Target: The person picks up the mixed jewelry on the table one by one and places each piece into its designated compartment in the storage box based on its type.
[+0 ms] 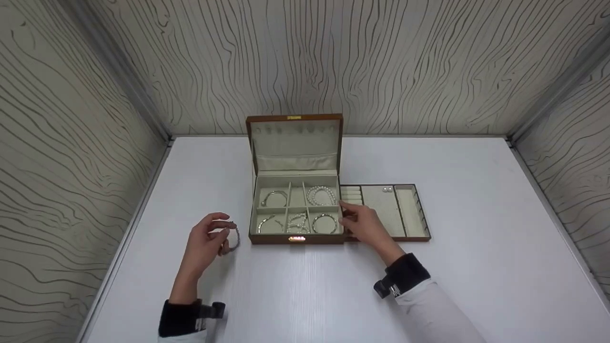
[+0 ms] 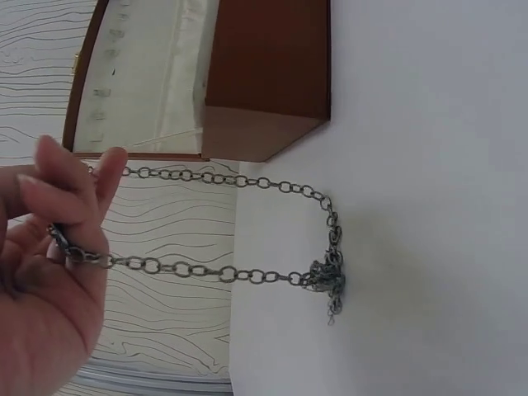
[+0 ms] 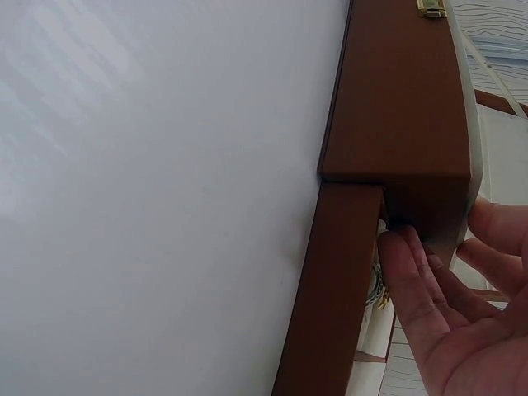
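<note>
In the head view my left hand (image 1: 206, 243) is left of the brown jewelry box (image 1: 295, 240), and its fingers hold a dark metal chain bracelet (image 1: 238, 237). The left wrist view shows the chain's links (image 2: 227, 274) hanging in a loop from the fingers, with a bunched cluster (image 2: 326, 276) at the low end. My right hand (image 1: 367, 228) grips the box's right wall, some fingertips at the rim and others against the side, above the pulled-out drawer (image 1: 421, 239). In the right wrist view a small round item with gold parts (image 3: 376, 285) lies in the drawer, partly hidden by the fingers.
The box lid (image 1: 295, 143) stands raised at the back. Inside the box, dividers (image 1: 296, 207) separate compartments with several bracelets, among them a pearl bracelet (image 1: 312, 192). Pearl earrings (image 1: 387, 189) sit in the drawer. Patterned walls (image 1: 305, 66) enclose the white table (image 1: 476, 214).
</note>
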`<control>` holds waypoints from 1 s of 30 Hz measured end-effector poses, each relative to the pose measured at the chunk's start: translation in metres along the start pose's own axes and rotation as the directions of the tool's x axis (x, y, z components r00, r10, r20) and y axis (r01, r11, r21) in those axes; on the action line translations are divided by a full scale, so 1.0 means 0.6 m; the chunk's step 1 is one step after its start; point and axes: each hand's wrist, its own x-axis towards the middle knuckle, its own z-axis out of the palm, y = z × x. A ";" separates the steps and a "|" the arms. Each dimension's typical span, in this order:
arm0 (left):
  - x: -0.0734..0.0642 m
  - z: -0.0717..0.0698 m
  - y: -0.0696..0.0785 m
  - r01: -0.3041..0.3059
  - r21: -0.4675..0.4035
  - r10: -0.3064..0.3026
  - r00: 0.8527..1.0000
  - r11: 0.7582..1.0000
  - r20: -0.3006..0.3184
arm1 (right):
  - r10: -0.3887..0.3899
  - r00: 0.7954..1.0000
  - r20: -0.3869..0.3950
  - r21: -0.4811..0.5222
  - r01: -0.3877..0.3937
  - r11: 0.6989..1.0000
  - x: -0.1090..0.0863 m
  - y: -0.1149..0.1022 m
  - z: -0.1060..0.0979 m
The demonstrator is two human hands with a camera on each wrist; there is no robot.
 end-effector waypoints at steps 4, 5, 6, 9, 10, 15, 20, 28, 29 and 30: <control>-0.002 -0.004 0.023 -0.034 -0.006 0.034 0.999 0.999 -0.036 | -0.004 1.000 -0.002 -0.005 0.004 1.000 0.000 0.000 0.000; -0.003 -0.005 0.030 -0.050 -0.010 0.049 0.998 0.999 -0.050 | -0.006 1.000 -0.001 -0.005 0.006 1.000 0.000 0.001 0.001; -0.003 -0.006 0.038 -0.069 -0.016 0.068 0.995 0.997 -0.066 | -0.002 1.000 -0.002 -0.006 0.002 1.000 0.000 0.000 0.001; -0.005 -0.009 0.062 -0.134 -0.066 0.126 0.985 0.989 -0.119 | 0.001 1.000 -0.003 -0.008 -0.001 1.000 0.000 0.000 0.001; -0.005 -0.010 0.070 -0.157 -0.087 0.144 0.980 0.984 -0.136 | 0.000 1.000 -0.004 -0.007 0.000 1.000 0.000 0.001 0.001; -0.003 -0.010 0.105 -0.243 -0.181 0.203 0.956 0.953 -0.213 | -0.014 1.000 -0.010 -0.015 0.014 1.000 0.001 0.002 0.001; 0.001 -0.010 0.133 -0.298 -0.208 0.250 0.941 0.931 -0.229 | -0.015 1.000 -0.015 -0.028 0.014 1.000 0.001 0.001 0.001; 0.008 -0.013 0.179 -0.422 -0.205 0.381 0.899 0.883 -0.214 | -0.005 1.000 -0.002 -0.009 0.005 1.000 0.001 0.002 0.002; 0.009 -0.013 0.185 -0.432 -0.213 0.388 0.896 0.877 -0.217 | -0.004 1.000 0.000 -0.006 0.004 1.000 0.001 0.003 0.002; 0.010 -0.013 0.190 -0.436 -0.219 0.391 0.893 0.873 -0.222 | -0.003 1.000 0.001 -0.004 0.003 1.000 0.001 0.003 0.002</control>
